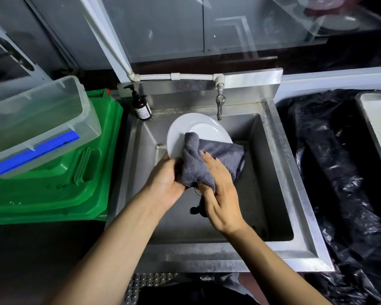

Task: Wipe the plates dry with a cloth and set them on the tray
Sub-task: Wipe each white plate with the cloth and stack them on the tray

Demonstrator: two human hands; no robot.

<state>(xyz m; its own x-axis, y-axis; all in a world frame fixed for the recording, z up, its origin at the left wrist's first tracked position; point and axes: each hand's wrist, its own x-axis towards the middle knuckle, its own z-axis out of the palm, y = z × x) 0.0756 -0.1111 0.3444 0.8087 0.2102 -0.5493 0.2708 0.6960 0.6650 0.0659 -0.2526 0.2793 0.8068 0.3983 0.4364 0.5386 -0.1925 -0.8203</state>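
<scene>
A white plate is held tilted over the steel sink. My left hand grips the plate's lower left edge. A grey fluffy cloth lies draped over the plate's near half. My right hand presses on the cloth and clutches its lower end. At the far right edge a metal tray shows partly, cut off by the frame. The plate's lower part is hidden by the cloth and both hands.
A tap hangs over the sink's back, with a brown pump bottle at the back left corner. A clear plastic box rests on a green bin lid at left. Black plastic sheeting covers the right side.
</scene>
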